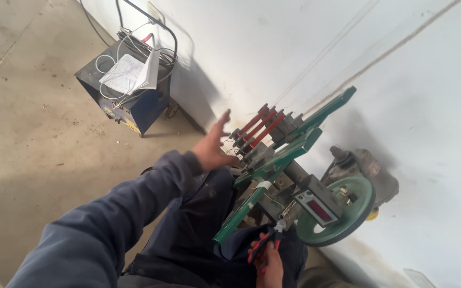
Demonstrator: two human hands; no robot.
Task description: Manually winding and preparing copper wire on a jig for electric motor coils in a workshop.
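Right hand (269, 260) is gripping red-handled pliers (265, 244) low beside the green winding machine (284, 154); left hand (213, 146) is reaching open toward its red rods (260, 125). Thin wires (326, 53) are running taut to the wall, likely snagging fingers or snapping if tugged.

Left hand (213, 148) motion-blurred, fingertips smeared, contact with the red-handled levers (257, 127) impossible to judge. Right hand (269, 262) cut off at the near edge, only knuckles and part of the wrist shown; pliers (269, 241) partly buried in that fist, tip lost against thin wires (289, 210). Left sleeve (108, 224) cropped by the near edge. Far side of the motor (372, 170) hidden behind the green wheel (342, 210). Digits on the small counter box (318, 202) too small to make out. Blue cart (129, 88) top half-covered by white papers (129, 74); cables above cropped at the far edge.
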